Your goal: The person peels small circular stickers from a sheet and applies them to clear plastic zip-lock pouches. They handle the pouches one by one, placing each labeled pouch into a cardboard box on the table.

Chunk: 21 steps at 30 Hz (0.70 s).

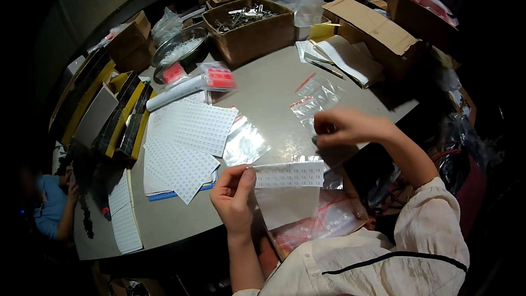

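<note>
My left hand [234, 193] pinches the upper left corner of a label sheet [287, 177] near the table's front edge. Rows of small printed labels run across its top, and the lower part is blank backing. Over the table to the right, my right hand [348, 127] is raised with curled fingers, slightly blurred. Whether anything sits between those fingertips is too unclear to make out. Small clear zip bags [323, 89] with red strips lie just beyond this hand. Below the sheet, a carton holds more clear red-striped bags [323, 223] by my lap.
More label sheets [189, 126] overlap on the left beside a shiny clear bag [246, 141]. Behind stand a carton of metal parts [249, 19], a bowl of white bits [183, 49] and an open notebook [348, 55]. Black-yellow boxes [118, 115] and another person [52, 203] are at left.
</note>
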Each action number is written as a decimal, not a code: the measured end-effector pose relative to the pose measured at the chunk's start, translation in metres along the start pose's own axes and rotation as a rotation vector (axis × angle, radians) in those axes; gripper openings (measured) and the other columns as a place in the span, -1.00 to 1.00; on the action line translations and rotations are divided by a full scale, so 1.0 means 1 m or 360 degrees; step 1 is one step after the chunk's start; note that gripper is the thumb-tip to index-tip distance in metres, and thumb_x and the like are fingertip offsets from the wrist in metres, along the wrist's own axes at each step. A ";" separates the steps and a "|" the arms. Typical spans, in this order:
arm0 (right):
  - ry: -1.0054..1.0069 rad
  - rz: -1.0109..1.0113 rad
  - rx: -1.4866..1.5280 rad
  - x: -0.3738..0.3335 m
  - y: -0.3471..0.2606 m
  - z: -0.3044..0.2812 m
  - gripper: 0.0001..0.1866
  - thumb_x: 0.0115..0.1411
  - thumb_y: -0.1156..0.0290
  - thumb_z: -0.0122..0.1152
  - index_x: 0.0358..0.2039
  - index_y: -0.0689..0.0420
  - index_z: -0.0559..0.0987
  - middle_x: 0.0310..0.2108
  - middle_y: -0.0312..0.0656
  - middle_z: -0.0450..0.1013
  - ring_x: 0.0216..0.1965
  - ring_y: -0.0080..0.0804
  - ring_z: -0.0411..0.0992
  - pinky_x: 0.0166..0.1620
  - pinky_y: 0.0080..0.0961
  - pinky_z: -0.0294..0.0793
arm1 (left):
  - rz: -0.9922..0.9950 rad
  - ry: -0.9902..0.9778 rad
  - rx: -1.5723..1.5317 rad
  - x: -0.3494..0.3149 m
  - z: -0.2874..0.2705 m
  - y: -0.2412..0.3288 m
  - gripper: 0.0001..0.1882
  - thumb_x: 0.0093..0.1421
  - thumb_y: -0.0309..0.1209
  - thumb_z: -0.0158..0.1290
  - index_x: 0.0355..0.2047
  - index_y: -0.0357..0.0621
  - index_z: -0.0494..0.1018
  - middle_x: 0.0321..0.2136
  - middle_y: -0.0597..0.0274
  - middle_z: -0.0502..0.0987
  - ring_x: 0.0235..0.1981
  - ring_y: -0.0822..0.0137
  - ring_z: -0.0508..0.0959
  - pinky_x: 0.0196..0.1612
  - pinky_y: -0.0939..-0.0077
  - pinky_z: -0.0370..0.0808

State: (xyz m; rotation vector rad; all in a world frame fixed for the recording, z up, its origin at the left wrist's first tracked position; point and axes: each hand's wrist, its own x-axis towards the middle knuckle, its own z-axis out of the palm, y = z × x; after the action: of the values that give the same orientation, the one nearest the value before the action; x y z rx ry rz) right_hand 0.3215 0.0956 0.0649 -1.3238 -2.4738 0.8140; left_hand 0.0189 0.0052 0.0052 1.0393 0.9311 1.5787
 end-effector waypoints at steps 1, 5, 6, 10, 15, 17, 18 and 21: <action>0.0059 0.0021 0.0018 0.005 0.007 -0.004 -0.67 0.17 0.23 0.36 -0.25 0.24 0.55 -0.41 -0.06 0.53 -0.36 -0.18 0.51 -0.24 -0.29 0.49 | -0.0025 -0.0013 0.0023 -0.001 -0.001 0.000 -0.85 0.26 -0.52 0.22 -0.22 -0.39 0.61 -0.39 0.29 0.63 -0.37 0.56 0.54 -0.24 0.69 0.43; 0.0175 0.0087 -0.0061 0.024 0.015 -0.019 -0.76 0.09 0.42 0.27 -0.24 0.24 0.53 -0.36 0.02 0.54 -0.29 -0.04 0.53 -0.20 -0.21 0.48 | -0.0043 -0.0069 0.0104 0.001 -0.002 0.000 -0.83 0.27 -0.51 0.22 -0.20 -0.40 0.62 -0.37 0.27 0.64 -0.35 0.55 0.55 -0.23 0.69 0.43; 0.0195 0.0079 -0.0126 0.026 0.019 -0.014 -0.77 0.10 0.46 0.26 -0.23 0.24 0.52 -0.38 -0.01 0.53 -0.30 -0.09 0.52 -0.22 -0.25 0.48 | -0.0037 -0.0079 0.0122 0.000 -0.002 0.001 -0.83 0.28 -0.50 0.21 -0.19 -0.40 0.62 -0.36 0.26 0.65 -0.34 0.55 0.55 -0.23 0.68 0.43; 0.0331 -0.0034 -0.0578 0.036 0.041 0.002 -0.73 0.11 0.44 0.32 -0.20 0.23 0.50 -0.35 0.05 0.52 -0.26 0.04 0.52 -0.22 -0.18 0.47 | -0.0061 -0.0104 0.0093 0.001 0.000 0.002 -0.81 0.28 -0.49 0.21 -0.18 -0.40 0.62 -0.35 0.25 0.65 -0.32 0.55 0.56 -0.20 0.68 0.43; 0.0116 0.0392 -0.0654 0.020 0.024 -0.012 -0.60 0.13 0.15 0.45 -0.27 0.24 0.57 -0.37 0.09 0.55 -0.27 0.12 0.53 -0.20 -0.10 0.47 | -0.0123 -0.0104 -0.0197 0.000 -0.006 0.006 -0.85 0.27 -0.51 0.18 -0.24 -0.39 0.60 -0.43 0.31 0.58 -0.44 0.58 0.48 -0.31 0.73 0.38; -0.0075 0.0432 -0.0643 0.010 0.006 -0.018 -0.55 0.13 0.07 0.46 -0.30 0.24 0.59 -0.40 0.08 0.56 -0.29 0.12 0.54 -0.21 -0.11 0.48 | -0.0166 -0.0141 -0.0275 0.001 -0.010 0.009 -0.87 0.26 -0.53 0.18 -0.25 -0.39 0.59 -0.45 0.31 0.57 -0.46 0.58 0.48 -0.32 0.73 0.39; -0.0162 0.0435 -0.0644 0.000 -0.008 -0.014 -0.54 0.13 0.05 0.46 -0.32 0.24 0.59 -0.41 0.08 0.56 -0.30 0.12 0.54 -0.22 -0.12 0.48 | -0.0189 -0.0156 -0.0316 0.001 -0.011 0.009 -0.88 0.26 -0.53 0.18 -0.26 -0.39 0.59 -0.45 0.32 0.57 -0.46 0.59 0.47 -0.32 0.73 0.39; -0.0498 0.0238 -0.0479 -0.021 -0.043 -0.007 -0.55 0.16 0.04 0.43 -0.31 0.24 0.59 -0.43 0.06 0.55 -0.30 0.09 0.55 -0.24 -0.15 0.48 | -0.0192 -0.0259 -0.0279 0.001 -0.011 0.004 -0.87 0.24 -0.58 0.18 -0.22 -0.39 0.61 -0.37 0.24 0.64 -0.36 0.56 0.55 -0.22 0.71 0.41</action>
State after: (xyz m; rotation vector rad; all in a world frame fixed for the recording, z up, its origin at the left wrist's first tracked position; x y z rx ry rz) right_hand 0.3066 0.0620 0.0964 -1.6059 -2.8591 0.7524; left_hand 0.0073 0.0048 0.0053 0.9545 0.7181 1.4258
